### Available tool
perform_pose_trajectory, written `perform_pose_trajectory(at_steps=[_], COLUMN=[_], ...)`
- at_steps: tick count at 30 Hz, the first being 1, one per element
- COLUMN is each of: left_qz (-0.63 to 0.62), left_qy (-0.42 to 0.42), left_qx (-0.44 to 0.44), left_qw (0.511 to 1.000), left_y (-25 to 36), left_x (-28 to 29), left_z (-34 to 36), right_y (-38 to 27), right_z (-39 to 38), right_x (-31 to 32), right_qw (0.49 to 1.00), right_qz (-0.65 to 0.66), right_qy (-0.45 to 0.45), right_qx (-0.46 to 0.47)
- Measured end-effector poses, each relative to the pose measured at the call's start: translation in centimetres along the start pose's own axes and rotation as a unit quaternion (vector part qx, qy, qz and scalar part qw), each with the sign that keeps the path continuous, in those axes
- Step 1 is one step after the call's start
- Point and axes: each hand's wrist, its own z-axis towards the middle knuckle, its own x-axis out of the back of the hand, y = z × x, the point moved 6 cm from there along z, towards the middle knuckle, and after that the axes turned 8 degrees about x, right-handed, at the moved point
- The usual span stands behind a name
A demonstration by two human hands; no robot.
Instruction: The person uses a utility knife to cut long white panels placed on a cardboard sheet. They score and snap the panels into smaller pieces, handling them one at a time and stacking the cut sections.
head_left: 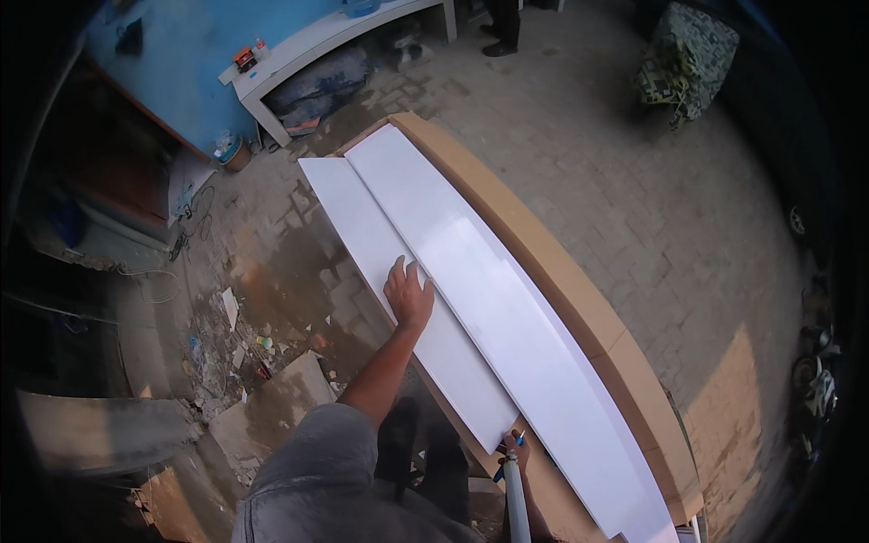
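Two long white panels lie side by side on brown cardboard. My left hand (pixel 409 294) rests with fingers spread on the narrower left panel (pixel 362 222), close to the seam with the wider right panel (pixel 480 281). At the near end of the narrower panel, my right hand (pixel 518 443) is closed around a long pale tube-shaped tool (pixel 515 498) with blue parts. The tool runs back toward me beside my right forearm; its exact kind is unclear. Its working end is partly hidden by my fingers.
A long cardboard box side (pixel 552 271) borders the panels on the right. Rubble (pixel 244 348) and a broken slab (pixel 272 407) lie to the left. A white bench (pixel 317 45) stands at the back, near a person's legs (pixel 502 27). A cloth-covered object (pixel 688 63) stands far right.
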Motion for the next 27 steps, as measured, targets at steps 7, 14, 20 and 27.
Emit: perform_pose_trajectory(at_steps=[7,14,20,27], left_qz=[-0.164,-0.218,-0.452,-0.41], left_qy=[-0.118,-0.034,-0.14,-0.351], left_qx=[0.391,0.327,0.375,0.456], left_qw=[0.898,0.919,0.797,0.707], left_y=[-12.1,-19.2,-10.7,-4.3], left_x=[0.0,3.2,10.5,-7.1], left_z=[1.4,-1.1,-6.2,-12.3], right_y=[0.2,-1.6,4.0,4.1], right_z=[-0.3,-7.2,-11.0,-4.4], right_x=[-0.6,0.1,7.6,14.9], right_qw=[0.992,0.994,1.0,0.976], right_qz=[0.095,-0.016,-0.013,-0.019], right_qy=[-0.069,-0.107,-0.006,0.203], right_qx=[-0.044,-0.035,-0.014,0.07])
